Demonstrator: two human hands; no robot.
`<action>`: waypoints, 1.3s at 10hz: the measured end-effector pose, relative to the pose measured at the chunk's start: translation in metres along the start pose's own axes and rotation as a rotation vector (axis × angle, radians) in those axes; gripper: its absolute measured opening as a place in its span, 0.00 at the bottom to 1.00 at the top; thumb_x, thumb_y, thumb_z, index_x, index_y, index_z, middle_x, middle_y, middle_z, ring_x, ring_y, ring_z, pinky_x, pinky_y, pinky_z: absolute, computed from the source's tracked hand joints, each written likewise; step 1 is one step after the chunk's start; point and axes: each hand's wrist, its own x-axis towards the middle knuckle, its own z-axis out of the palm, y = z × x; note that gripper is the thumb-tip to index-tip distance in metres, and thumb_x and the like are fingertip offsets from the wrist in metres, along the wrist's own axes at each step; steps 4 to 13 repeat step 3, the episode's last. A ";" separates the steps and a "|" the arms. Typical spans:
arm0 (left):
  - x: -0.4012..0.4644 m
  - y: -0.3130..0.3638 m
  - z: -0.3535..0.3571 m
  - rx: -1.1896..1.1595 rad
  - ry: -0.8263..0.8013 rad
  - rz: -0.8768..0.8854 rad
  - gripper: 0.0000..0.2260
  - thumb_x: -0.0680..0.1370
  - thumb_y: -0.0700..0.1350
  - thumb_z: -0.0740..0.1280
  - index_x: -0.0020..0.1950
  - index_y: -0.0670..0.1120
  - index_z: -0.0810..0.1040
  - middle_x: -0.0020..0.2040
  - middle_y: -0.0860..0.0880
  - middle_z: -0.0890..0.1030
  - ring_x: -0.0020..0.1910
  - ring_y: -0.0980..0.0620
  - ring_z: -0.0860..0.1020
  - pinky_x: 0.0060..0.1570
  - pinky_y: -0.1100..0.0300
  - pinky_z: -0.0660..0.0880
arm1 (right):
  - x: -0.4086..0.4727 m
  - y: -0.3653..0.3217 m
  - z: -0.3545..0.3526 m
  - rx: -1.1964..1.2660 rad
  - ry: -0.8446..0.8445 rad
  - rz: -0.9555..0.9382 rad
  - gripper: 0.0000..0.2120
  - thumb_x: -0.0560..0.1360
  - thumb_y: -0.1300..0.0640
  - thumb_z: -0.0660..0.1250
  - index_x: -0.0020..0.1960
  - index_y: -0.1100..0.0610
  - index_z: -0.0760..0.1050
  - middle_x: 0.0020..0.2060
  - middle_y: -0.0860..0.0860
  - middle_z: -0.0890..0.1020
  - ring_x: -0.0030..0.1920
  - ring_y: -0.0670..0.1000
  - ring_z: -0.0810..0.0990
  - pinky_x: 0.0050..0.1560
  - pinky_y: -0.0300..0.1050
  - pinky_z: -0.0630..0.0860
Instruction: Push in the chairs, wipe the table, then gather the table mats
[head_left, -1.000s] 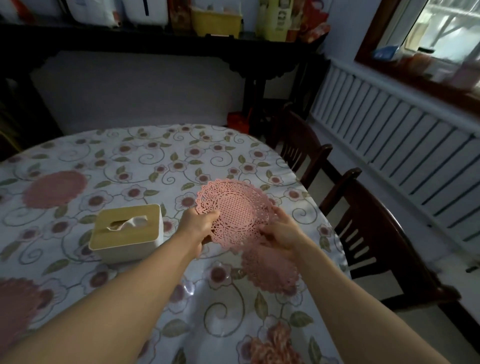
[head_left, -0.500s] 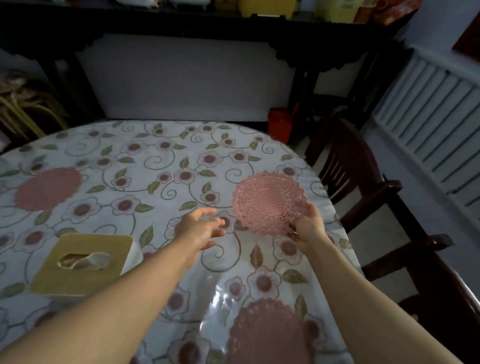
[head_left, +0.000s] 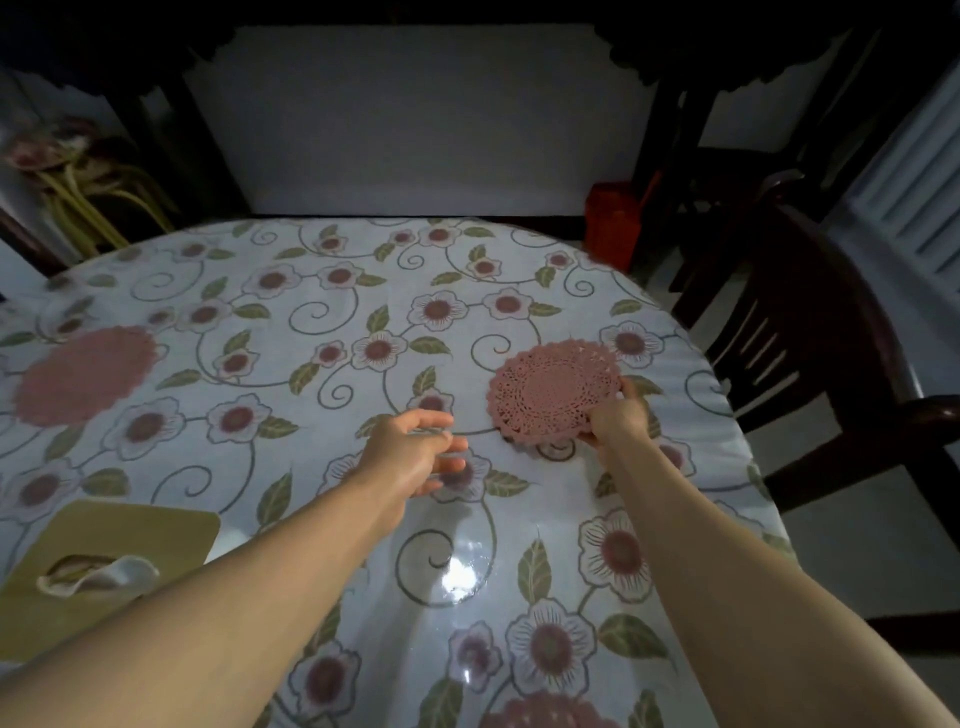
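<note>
While the gathering of mats looks to be the step in hand, one pink lace mat (head_left: 85, 375) lies flat at the far left of the table (head_left: 311, 519), well apart from both hands, so it seems not yet collected. Near the left edge a tissue box (head_left: 111, 566) with a tan lid sits on the flowered cloth, a tissue poking from its slot, probably kept there for the wiping. Toward the middle, the left hand (head_left: 413, 452) hangs just above the cloth at the end of an outstretched forearm, its fingers loosely spread and holding nothing; it looks free to take the next mat, though that is a guess. At the near edge, right of centre, the rim of another pink mat (head_left: 545, 712) shows, cut off by the frame. Further right, the right hand (head_left: 621, 415) pinches the near right rim of a held mat (head_left: 553, 389), thumb and fingers closed on its edge; the mat tilts up off the table, likely so it can be carried to a pile. At the far right a dark wooden chair (head_left: 810, 332) stands close against the table edge, which suggests it has been pushed in.
</note>
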 end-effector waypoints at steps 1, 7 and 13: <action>-0.002 -0.002 0.000 0.025 -0.021 -0.011 0.07 0.78 0.38 0.62 0.51 0.49 0.77 0.47 0.47 0.84 0.40 0.51 0.81 0.43 0.57 0.74 | -0.008 -0.004 -0.002 -0.034 0.061 0.015 0.25 0.78 0.67 0.58 0.74 0.57 0.59 0.59 0.55 0.75 0.50 0.51 0.77 0.42 0.31 0.75; -0.030 0.001 -0.005 0.048 -0.058 0.022 0.06 0.78 0.39 0.64 0.51 0.49 0.77 0.48 0.47 0.83 0.40 0.52 0.81 0.38 0.60 0.73 | -0.058 0.002 -0.018 -0.276 -0.087 -0.103 0.46 0.70 0.64 0.72 0.77 0.50 0.47 0.74 0.57 0.60 0.72 0.60 0.62 0.67 0.56 0.65; -0.030 0.001 -0.005 0.048 -0.058 0.022 0.06 0.78 0.39 0.64 0.51 0.49 0.77 0.48 0.47 0.83 0.40 0.52 0.81 0.38 0.60 0.73 | -0.058 0.002 -0.018 -0.276 -0.087 -0.103 0.46 0.70 0.64 0.72 0.77 0.50 0.47 0.74 0.57 0.60 0.72 0.60 0.62 0.67 0.56 0.65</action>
